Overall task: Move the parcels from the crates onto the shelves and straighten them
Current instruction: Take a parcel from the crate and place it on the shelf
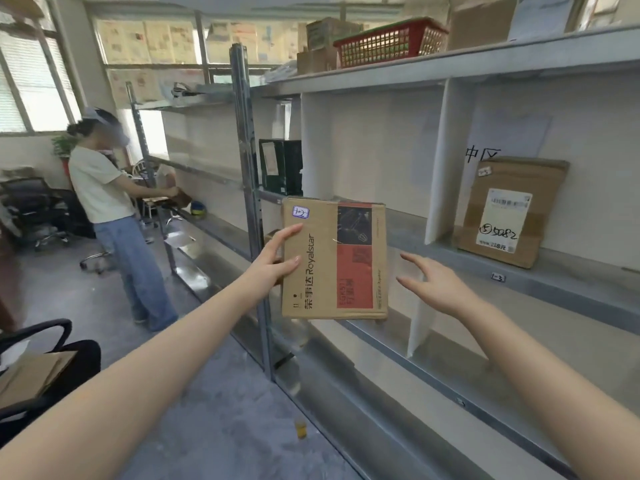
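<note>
A brown Royalstar cardboard parcel point(334, 259) with a red and black print stands upright at the front edge of the grey middle shelf point(519, 275). My left hand point(277, 258) grips its left side, fingers across the front. To the parcel's right, my right hand point(436, 280) hovers with straight fingers, a short gap away from it. A larger brown parcel with a white label point(509, 213) leans against the back wall in the neighbouring compartment. A black box point(280, 166) stands further left on the same shelf.
White divider panels point(446, 161) split the shelf into compartments. A red basket point(391, 41) and cartons sit on the top shelf. Another person point(110, 209) works at a shelf on the left. A chair holding cardboard point(38, 372) is at lower left.
</note>
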A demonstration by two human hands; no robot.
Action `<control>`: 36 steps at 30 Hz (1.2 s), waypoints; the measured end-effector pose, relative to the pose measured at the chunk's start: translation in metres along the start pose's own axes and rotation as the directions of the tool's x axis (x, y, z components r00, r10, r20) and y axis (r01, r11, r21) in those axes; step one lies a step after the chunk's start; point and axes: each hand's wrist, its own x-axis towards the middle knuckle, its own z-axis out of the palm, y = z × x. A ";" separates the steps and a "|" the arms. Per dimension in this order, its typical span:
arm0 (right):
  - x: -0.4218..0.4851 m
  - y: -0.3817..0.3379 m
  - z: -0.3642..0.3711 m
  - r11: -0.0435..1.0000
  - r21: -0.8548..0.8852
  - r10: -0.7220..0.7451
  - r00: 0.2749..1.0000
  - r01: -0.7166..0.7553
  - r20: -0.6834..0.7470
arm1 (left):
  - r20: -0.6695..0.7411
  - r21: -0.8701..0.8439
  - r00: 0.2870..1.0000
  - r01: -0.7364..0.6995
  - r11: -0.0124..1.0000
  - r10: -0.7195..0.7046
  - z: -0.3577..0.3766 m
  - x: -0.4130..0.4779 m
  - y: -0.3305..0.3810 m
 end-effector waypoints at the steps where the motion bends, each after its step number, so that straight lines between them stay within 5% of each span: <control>1: 0.019 -0.002 0.003 1.000 -0.003 0.008 1.000 -0.008 -0.001 | 0.009 0.005 1.000 -0.009 1.000 0.009 -0.011 0.019 -0.004; 12: 0.183 -0.033 0.012 0.993 0.047 0.115 0.975 -0.109 -0.189 | 0.165 -0.014 0.976 -0.139 0.990 0.140 -0.091 0.220 -0.023; 21: 0.271 -0.043 0.027 0.972 0.103 0.235 0.917 -0.213 -0.322 | 0.369 -0.151 0.890 -0.226 0.962 0.267 -0.113 0.375 -0.048; 28: 0.310 -0.055 0.036 0.960 0.223 0.256 0.858 -0.170 -0.445 | 0.485 -0.293 0.803 -0.222 0.930 0.345 -0.103 0.450 -0.072; 36: 0.335 -0.030 0.047 0.933 0.323 0.323 0.767 -0.159 -0.554 | 0.521 -0.313 0.782 -0.200 0.929 0.343 -0.084 0.480 -0.104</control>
